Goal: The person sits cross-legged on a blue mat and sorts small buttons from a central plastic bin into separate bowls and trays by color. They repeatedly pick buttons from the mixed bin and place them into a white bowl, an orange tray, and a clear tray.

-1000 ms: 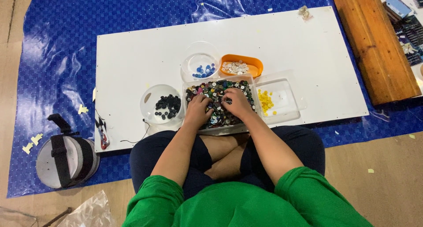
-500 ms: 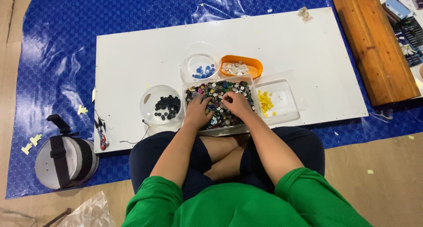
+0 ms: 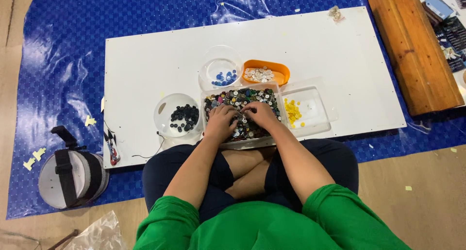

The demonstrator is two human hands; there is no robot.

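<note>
— What containers sit on the white rectangular board?

— Nearest the person, a clear rectangular plastic tray heaped with mixed coloured buttons. Just right of it, a clear square tray with a few yellow buttons. To the left, a clear round bowl of black buttons. Behind, a second clear round bowl with some blue buttons, beside an orange oval dish of pale white buttons.

— And the hands?

— Both rest in the mixed tray, palms down. The left hand has its fingers curled into the pile; the right hand lies just beside it, fingertips almost meeting. I cannot tell whether either pinches a button.
</note>
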